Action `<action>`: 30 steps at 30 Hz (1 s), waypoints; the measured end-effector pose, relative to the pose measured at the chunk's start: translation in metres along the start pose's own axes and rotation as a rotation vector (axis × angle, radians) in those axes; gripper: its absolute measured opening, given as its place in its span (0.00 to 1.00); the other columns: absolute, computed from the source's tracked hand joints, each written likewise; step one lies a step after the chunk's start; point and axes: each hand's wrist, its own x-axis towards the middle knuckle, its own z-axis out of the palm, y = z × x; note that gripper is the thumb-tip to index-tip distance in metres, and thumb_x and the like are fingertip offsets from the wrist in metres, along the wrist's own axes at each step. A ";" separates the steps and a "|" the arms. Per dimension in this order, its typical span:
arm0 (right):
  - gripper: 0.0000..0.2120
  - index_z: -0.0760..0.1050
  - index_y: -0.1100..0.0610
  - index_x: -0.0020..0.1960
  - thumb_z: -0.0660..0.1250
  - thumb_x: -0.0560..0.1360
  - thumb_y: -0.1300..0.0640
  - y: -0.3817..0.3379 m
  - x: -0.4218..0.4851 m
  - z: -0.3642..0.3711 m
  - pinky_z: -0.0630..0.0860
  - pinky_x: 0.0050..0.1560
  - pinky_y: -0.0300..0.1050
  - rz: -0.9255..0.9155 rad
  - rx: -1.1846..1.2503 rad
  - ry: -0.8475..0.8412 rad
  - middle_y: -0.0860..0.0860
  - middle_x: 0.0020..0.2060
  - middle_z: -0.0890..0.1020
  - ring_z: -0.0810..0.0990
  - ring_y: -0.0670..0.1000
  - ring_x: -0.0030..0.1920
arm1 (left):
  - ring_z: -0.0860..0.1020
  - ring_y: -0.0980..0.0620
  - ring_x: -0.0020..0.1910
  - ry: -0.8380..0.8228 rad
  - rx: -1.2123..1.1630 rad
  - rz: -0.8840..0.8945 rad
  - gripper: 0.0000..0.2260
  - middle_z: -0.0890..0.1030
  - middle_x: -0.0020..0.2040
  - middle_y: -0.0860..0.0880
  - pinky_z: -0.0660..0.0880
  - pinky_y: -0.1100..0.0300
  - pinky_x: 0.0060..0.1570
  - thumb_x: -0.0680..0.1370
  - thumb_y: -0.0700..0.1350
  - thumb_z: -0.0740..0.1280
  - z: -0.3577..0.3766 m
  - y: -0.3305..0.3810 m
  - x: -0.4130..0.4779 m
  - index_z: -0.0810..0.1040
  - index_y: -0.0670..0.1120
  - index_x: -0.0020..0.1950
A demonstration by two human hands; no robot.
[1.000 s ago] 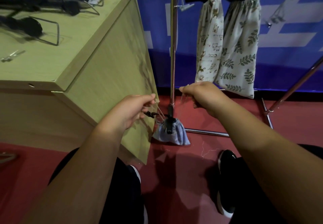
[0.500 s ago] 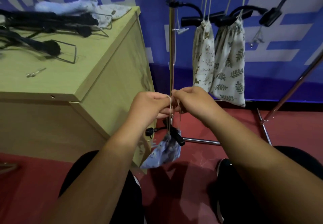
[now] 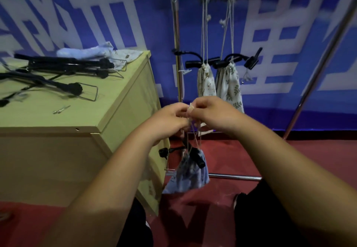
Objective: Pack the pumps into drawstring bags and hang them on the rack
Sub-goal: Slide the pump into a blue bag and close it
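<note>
A pale blue drawstring bag [image 3: 188,175] hangs below my hands by its cords, with a black pump handle [image 3: 198,159] sticking out of its mouth. My left hand [image 3: 170,120] and my right hand [image 3: 210,111] are pressed together above it, both pinching the cord ends. On the metal rack [image 3: 176,53] behind hang two filled bags: a white animal-print bag [image 3: 206,79] and a leaf-print bag [image 3: 229,84], black pump handles poking from their tops. Several black pumps [image 3: 63,67] lie on the wooden cabinet [image 3: 58,115] at left.
Folded cloth bags [image 3: 92,52] lie at the cabinet's back edge, and small metal needles [image 3: 61,109] near its front. The rack's base bar [image 3: 234,177] crosses the red floor. A slanted rack leg [image 3: 316,69] rises at right. My shoe [image 3: 238,200] is below.
My hands came together from apart and rose with the cords, lifting the blue bag off the floor. The view tilted up, showing the rack's top hooks.
</note>
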 end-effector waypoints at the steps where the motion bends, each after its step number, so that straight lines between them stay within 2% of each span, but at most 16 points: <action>1: 0.11 0.83 0.59 0.51 0.69 0.85 0.52 -0.006 -0.005 -0.009 0.85 0.49 0.58 -0.028 -0.059 0.016 0.56 0.40 0.87 0.87 0.60 0.42 | 0.85 0.50 0.47 -0.026 0.009 0.032 0.12 0.88 0.50 0.50 0.83 0.51 0.47 0.79 0.37 0.67 0.003 0.006 0.002 0.83 0.52 0.57; 4: 0.10 0.83 0.54 0.49 0.69 0.86 0.51 -0.022 -0.018 -0.040 0.86 0.50 0.60 -0.107 -0.288 0.097 0.52 0.41 0.87 0.87 0.56 0.42 | 0.87 0.52 0.46 -0.016 0.022 0.092 0.10 0.89 0.47 0.53 0.81 0.57 0.43 0.83 0.40 0.66 0.013 0.036 0.010 0.85 0.51 0.53; 7: 0.10 0.82 0.52 0.46 0.70 0.85 0.52 -0.027 -0.028 -0.073 0.87 0.43 0.59 -0.109 -0.391 0.232 0.52 0.40 0.85 0.87 0.57 0.40 | 0.86 0.54 0.43 0.046 0.070 0.158 0.09 0.89 0.46 0.56 0.79 0.59 0.40 0.84 0.45 0.66 0.022 0.066 0.023 0.86 0.52 0.52; 10: 0.09 0.82 0.54 0.48 0.69 0.85 0.54 -0.027 -0.038 -0.107 0.87 0.36 0.54 -0.068 -0.412 0.377 0.54 0.39 0.84 0.87 0.55 0.34 | 0.83 0.54 0.38 0.041 -0.024 0.193 0.09 0.89 0.45 0.49 0.81 0.55 0.42 0.85 0.49 0.68 0.037 0.099 0.032 0.86 0.49 0.51; 12: 0.08 0.82 0.57 0.49 0.69 0.85 0.55 -0.026 -0.045 -0.129 0.88 0.40 0.55 -0.064 -0.377 0.467 0.54 0.39 0.84 0.88 0.55 0.33 | 0.82 0.53 0.36 0.035 -0.050 0.224 0.10 0.87 0.43 0.45 0.83 0.55 0.42 0.85 0.49 0.68 0.047 0.123 0.037 0.85 0.45 0.52; 14: 0.08 0.82 0.57 0.50 0.69 0.85 0.55 -0.024 -0.048 -0.150 0.87 0.45 0.57 -0.063 -0.362 0.529 0.55 0.39 0.85 0.88 0.54 0.35 | 0.82 0.53 0.36 0.036 -0.032 0.259 0.11 0.87 0.42 0.47 0.84 0.52 0.43 0.85 0.50 0.69 0.057 0.147 0.044 0.85 0.45 0.50; 18: 0.10 0.83 0.57 0.52 0.68 0.86 0.52 -0.020 -0.052 -0.187 0.84 0.50 0.60 -0.081 -0.405 0.645 0.55 0.44 0.85 0.87 0.59 0.45 | 0.82 0.52 0.37 -0.001 -0.104 0.273 0.12 0.86 0.43 0.47 0.82 0.53 0.42 0.84 0.51 0.70 0.070 0.188 0.061 0.85 0.43 0.53; 20: 0.10 0.82 0.57 0.52 0.67 0.87 0.52 -0.019 -0.051 -0.200 0.81 0.44 0.53 -0.108 -0.413 0.700 0.54 0.41 0.84 0.84 0.58 0.44 | 0.82 0.50 0.38 -0.020 -0.173 0.268 0.13 0.85 0.43 0.46 0.81 0.53 0.40 0.83 0.50 0.70 0.074 0.203 0.068 0.85 0.40 0.56; 23: 0.11 0.81 0.56 0.49 0.66 0.87 0.52 -0.019 -0.046 -0.221 0.70 0.35 0.44 -0.145 -0.416 0.765 0.50 0.37 0.79 0.78 0.54 0.39 | 0.82 0.49 0.38 -0.028 -0.263 0.275 0.15 0.84 0.43 0.46 0.81 0.53 0.40 0.83 0.48 0.72 0.079 0.226 0.081 0.83 0.37 0.59; 27: 0.13 0.76 0.56 0.45 0.67 0.87 0.52 -0.022 -0.030 -0.250 0.64 0.34 0.40 -0.203 -0.423 0.842 0.47 0.35 0.75 0.72 0.46 0.35 | 0.84 0.47 0.41 -0.034 -0.362 0.290 0.12 0.84 0.46 0.44 0.82 0.52 0.43 0.83 0.45 0.73 0.078 0.254 0.099 0.81 0.38 0.61; 30: 0.11 0.78 0.54 0.47 0.67 0.87 0.52 -0.029 -0.015 -0.266 0.64 0.35 0.36 -0.250 -0.424 0.856 0.45 0.37 0.75 0.73 0.45 0.37 | 0.84 0.47 0.40 -0.004 -0.420 0.309 0.07 0.84 0.47 0.44 0.83 0.52 0.43 0.83 0.45 0.71 0.075 0.270 0.113 0.81 0.41 0.57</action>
